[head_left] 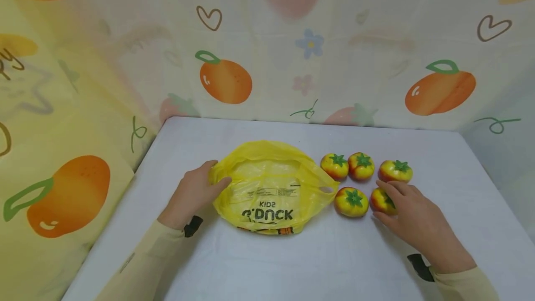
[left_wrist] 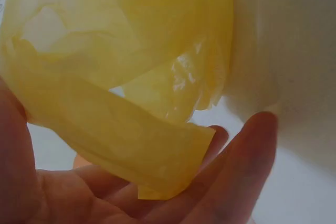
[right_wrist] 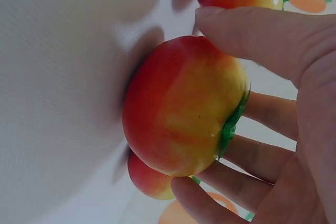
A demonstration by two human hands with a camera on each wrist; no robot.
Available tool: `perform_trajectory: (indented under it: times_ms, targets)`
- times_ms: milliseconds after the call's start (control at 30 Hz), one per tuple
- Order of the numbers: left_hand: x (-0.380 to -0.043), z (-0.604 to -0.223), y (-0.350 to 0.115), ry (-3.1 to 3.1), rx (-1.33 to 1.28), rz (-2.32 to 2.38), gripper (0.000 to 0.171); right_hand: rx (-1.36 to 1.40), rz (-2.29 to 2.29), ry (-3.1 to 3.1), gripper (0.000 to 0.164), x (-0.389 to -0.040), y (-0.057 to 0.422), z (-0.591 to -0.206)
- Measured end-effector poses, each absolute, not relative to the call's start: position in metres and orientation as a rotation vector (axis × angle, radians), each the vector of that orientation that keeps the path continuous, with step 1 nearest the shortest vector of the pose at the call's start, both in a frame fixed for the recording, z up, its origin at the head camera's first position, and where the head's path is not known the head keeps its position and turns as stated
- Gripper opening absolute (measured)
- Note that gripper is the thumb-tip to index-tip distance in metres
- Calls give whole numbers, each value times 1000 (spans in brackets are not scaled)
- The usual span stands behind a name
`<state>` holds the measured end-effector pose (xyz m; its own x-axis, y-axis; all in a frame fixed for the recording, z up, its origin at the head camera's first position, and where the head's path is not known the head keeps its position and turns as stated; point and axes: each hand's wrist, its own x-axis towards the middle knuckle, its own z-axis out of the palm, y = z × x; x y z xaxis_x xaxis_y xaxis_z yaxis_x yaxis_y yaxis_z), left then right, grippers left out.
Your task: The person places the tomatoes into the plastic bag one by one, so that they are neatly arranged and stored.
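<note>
A yellow plastic bag (head_left: 267, 171) with black print lies on the white table, its mouth spread. My left hand (head_left: 196, 194) is at its left edge, thumb over the near side. In the left wrist view a loose fold of the bag (left_wrist: 126, 145) crosses the loosely spread fingers (left_wrist: 252, 156). My right hand (head_left: 414, 217) reaches around the front right red-and-yellow tomato (head_left: 381, 201). In the right wrist view this tomato (right_wrist: 184, 108) sits between the thumb (right_wrist: 247, 30) and spread fingers, its green calyx toward the palm.
Another tomato (head_left: 351, 202) lies between the bag and my right hand. Behind stand three more, a left one (head_left: 334, 167), a middle one (head_left: 361, 167) and a right one (head_left: 394, 171). Patterned cloth (head_left: 267, 59) rises behind the table (head_left: 267, 268) and along its sides.
</note>
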<state>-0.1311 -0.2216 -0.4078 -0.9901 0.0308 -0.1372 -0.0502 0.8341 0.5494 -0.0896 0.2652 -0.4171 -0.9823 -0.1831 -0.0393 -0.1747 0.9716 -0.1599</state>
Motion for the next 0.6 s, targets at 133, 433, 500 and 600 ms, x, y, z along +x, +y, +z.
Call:
perform_trajectory:
  times_ms: [133, 433, 500, 600]
  targets:
    - [-133, -406, -221, 2866, -21, 862, 65, -274, -236, 3057, 79, -91, 264, -418]
    - [-138, -405, -223, 2824, -60, 837, 53, -239, -212, 3037, 76, -91, 258, -414]
    - [-139, -406, -224, 2830, -58, 827, 52, -239, -212, 3054, 76, -89, 256, -409]
    - [-139, -405, -227, 2828, -65, 824, 52, -256, -219, 3103, 74, -88, 252, -400]
